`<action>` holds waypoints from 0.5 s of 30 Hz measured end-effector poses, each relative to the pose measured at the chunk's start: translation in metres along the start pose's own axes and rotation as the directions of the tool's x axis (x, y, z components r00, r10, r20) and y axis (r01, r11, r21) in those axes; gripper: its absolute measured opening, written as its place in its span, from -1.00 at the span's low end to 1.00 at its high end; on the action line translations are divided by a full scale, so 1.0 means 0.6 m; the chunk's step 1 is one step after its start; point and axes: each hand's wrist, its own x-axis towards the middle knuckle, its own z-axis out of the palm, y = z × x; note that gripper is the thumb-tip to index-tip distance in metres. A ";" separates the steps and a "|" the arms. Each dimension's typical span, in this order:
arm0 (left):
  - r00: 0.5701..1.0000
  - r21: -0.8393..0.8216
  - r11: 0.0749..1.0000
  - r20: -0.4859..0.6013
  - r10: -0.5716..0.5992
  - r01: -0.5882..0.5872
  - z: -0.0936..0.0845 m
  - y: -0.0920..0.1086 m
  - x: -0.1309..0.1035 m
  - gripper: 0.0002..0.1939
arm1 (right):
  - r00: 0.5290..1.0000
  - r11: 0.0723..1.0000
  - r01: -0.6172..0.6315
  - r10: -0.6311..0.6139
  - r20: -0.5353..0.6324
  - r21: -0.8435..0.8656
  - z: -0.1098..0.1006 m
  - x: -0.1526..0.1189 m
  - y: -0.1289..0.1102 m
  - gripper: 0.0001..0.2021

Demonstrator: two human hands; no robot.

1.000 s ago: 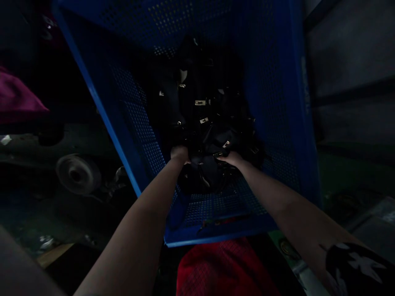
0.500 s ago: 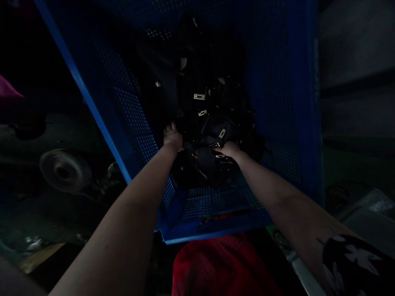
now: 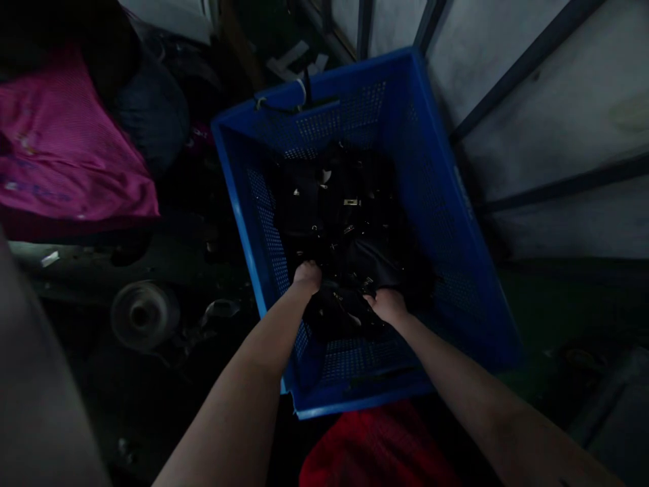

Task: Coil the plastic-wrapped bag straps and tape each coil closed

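Both of my arms reach down into a deep blue plastic crate [image 3: 441, 169]. Inside lies a pile of black bags [image 3: 304, 210] with small shiny metal clasps. My left hand [image 3: 308, 274] is closed on the black material near the crate's left wall. Further right, my right hand [image 3: 388, 306] grips the edge of a black bag [image 3: 337, 314] at the near end of the pile. The fingertips of both hands sink into the dark material and are partly hidden. Dim light blurs the outlines of single bags.
A person in a pink top [image 3: 76, 142] is at the upper left. A roll of tape or strip [image 3: 145, 316] lies left of the crate. On the right rises a pale wall [image 3: 568, 101] with dark bars. Red cloth [image 3: 375, 450] shows below the crate's near rim.
My view has drawn back and tilted up, so the whole crate, the wall and the person in pink now show. My hands stay at the near end of the pile; the left fingers look more curled.
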 end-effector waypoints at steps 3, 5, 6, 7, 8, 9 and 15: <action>0.995 0.009 0.995 -0.029 0.095 -0.095 -0.020 0.005 -0.092 -0.73 | 0.999 0.999 0.006 -0.007 -0.050 -0.035 -0.028 -0.057 0.013 -0.52; 0.983 -0.002 0.985 -0.072 0.171 -0.172 -0.038 0.018 -0.173 -0.79 | 0.997 0.998 0.005 -0.009 -0.081 -0.056 -0.054 -0.107 0.022 -0.50; 0.974 -0.008 0.978 -0.099 0.205 -0.207 -0.048 0.026 -0.217 -0.80 | 0.995 0.998 0.005 -0.011 -0.097 -0.064 -0.068 -0.136 0.027 -0.49; 0.964 -0.013 0.972 -0.128 0.232 -0.235 -0.060 0.033 -0.263 -0.80 | 0.993 0.998 0.003 -0.011 -0.115 -0.070 -0.082 -0.166 0.031 -0.49; 0.955 -0.016 0.966 -0.158 0.251 -0.257 -0.071 0.041 -0.310 -0.79 | 0.991 0.997 0.001 -0.011 -0.133 -0.078 -0.097 -0.198 0.035 -0.48; 0.946 -0.016 0.962 -0.189 0.263 -0.271 -0.083 0.047 -0.357 -0.79 | 0.988 0.996 -0.005 -0.008 -0.154 -0.086 -0.112 -0.229 0.040 -0.47; 0.916 -0.109 0.969 -0.364 0.167 -0.220 -0.137 0.040 -0.636 -0.89 | 0.900 0.997 -0.013 0.046 -0.434 0.077 -0.218 -0.404 0.095 -0.51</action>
